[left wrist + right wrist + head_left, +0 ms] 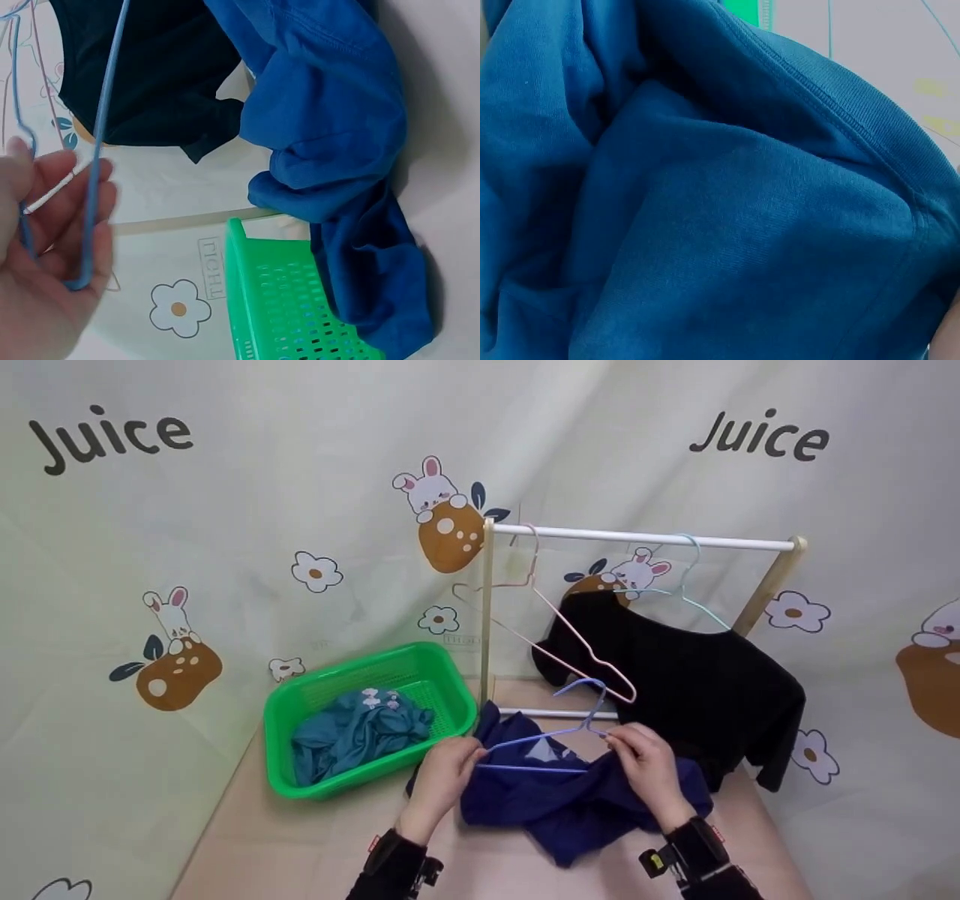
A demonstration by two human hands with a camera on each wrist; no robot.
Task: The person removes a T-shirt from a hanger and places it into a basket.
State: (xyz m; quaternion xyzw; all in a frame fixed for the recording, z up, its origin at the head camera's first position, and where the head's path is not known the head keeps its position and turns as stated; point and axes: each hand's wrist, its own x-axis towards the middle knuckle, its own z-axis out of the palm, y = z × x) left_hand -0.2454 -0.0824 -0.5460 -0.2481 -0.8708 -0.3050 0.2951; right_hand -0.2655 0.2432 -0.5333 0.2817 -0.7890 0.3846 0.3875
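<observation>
"Grip findings?"
"Left hand [448, 765], lower centre: fingers curled round the blue hanger [532, 769]. Right hand [646, 761], to its right: pinching the navy garment's edge; whether also the hanger, cannot tell."
"Navy garment [577, 810]?"
"Bunched, lower centre, between and below the hands."
"Beyond?"
"Green basket [276, 735], left; black shirt [675, 682] on rack [645, 537], right."

Head view bright, diffuse; black shirt [675, 682] loses detail. Wrist views softer; soft shadow beside blue garment [330, 97].
</observation>
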